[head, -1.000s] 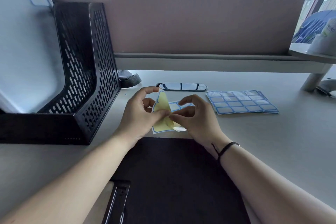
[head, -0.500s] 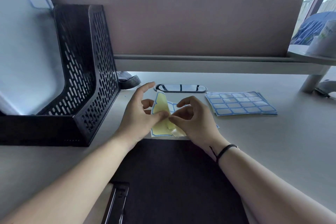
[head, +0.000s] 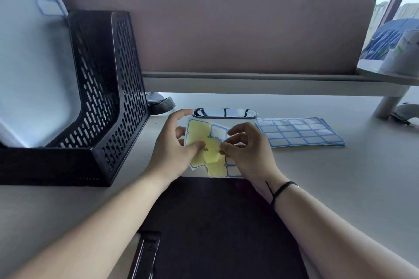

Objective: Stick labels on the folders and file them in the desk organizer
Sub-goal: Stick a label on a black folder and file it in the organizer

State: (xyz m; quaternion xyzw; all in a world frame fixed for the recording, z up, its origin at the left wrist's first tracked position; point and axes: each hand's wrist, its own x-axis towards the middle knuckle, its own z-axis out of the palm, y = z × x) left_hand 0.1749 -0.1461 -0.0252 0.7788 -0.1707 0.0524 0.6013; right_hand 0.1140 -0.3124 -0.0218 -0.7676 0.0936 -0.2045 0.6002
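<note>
Peeling a label off a half-used sticker sheet (head: 205, 142), I have both hands working just past the far edge of the black folder (head: 217, 229) that lies flat in front of me. My left hand (head: 174, 149) pinches the sheet with thumb on the yellow backing and fingers behind it, index finger stretched loose toward 12 o'clock. My right hand (head: 247, 149) has thumb and forefinger pressed together on a corner near the sheet's middle; whether a label has actually lifted I cannot tell. The folder sits at 6 o'clock from my hands, its long axis running toward me and away, its metal clip (head: 145, 253) at 7 o'clock, so the peeled label only needs to travel straight back toward my body. The right hand, which carries the label corner, is slightly nearer the folder's top edge. A full label sheet stack (head: 299, 131) rests at 3 o'clock, well apart from my fingers. The black mesh desk organizer (head: 106, 97) stands at 9 to 10 o'clock, already holding a pale folder (head: 34, 70) with a label on it, so my left hand is closer for filing later.
</note>
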